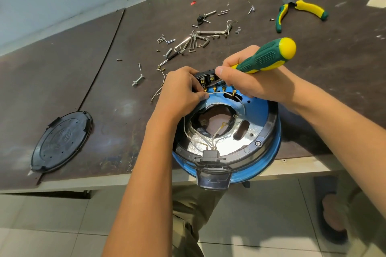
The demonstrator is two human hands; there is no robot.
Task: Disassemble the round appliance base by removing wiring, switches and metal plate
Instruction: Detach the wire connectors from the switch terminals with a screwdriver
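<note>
Round appliance base (269, 123): on counter (104, 89), at its near edge.
Left grip (179, 92): pinching white wire (217, 93) at base's far rim.
Right grip (250, 81): clenched round green-yellow screwdriver (267, 56), above the same rim.
Black cover (60, 142): left of base.
Pliers (300, 12): beyond base.

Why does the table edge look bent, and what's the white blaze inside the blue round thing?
Head view: the wide-angle lens bows the table along its straight edge; same head view: light glares off the shiny metal plate in the round base, hiding detail.
</note>
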